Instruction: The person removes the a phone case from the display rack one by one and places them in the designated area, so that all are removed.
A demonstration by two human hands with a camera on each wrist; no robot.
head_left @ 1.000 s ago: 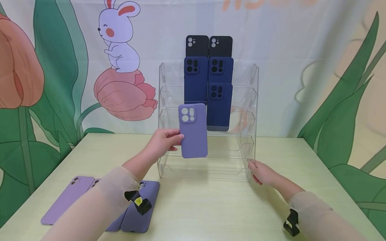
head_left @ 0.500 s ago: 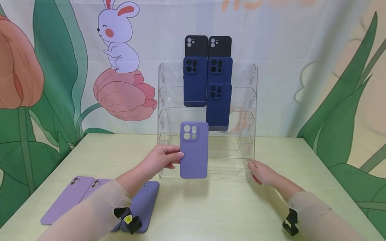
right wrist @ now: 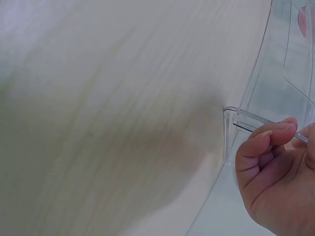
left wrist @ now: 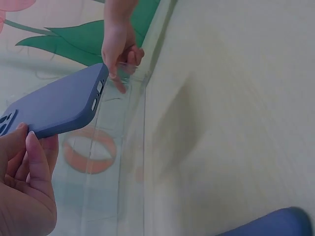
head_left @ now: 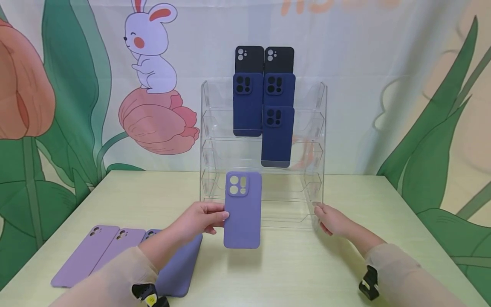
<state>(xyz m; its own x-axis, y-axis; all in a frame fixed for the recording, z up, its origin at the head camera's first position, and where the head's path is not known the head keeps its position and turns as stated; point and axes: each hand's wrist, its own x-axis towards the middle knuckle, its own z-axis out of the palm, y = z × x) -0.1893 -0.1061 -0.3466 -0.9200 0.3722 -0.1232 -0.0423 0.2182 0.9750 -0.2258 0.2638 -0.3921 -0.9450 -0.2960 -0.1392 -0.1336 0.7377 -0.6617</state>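
Observation:
A purple phone case [head_left: 243, 219] stands upright in the air before a clear tiered display rack [head_left: 207, 153], its camera cutouts at the top. My left hand [head_left: 203, 219] pinches it by its left edge, thumb on the front face. From the left wrist view the same case looks blue-grey, and the fingers [left wrist: 37, 152] hold its long edge. At the rack's lower right front corner, my right hand [head_left: 333, 219] grips the clear side panel. Up close in the right wrist view, the thumb and fingers pinch the panel's edge [right wrist: 246, 118].
Two black cases [head_left: 249, 59] top the rack, with several dark blue cases [head_left: 278, 140] on tiers below. On the table's left lie two lilac cases [head_left: 86, 256] and darker purple cases [head_left: 178, 270], partly under my left forearm. A printed curtain [head_left: 356, 128] hangs behind.
My left hand has brought the purple case down and toward me, from in front of the rack's middle tiers to below its lower front. The right hand stays on the rack's side.

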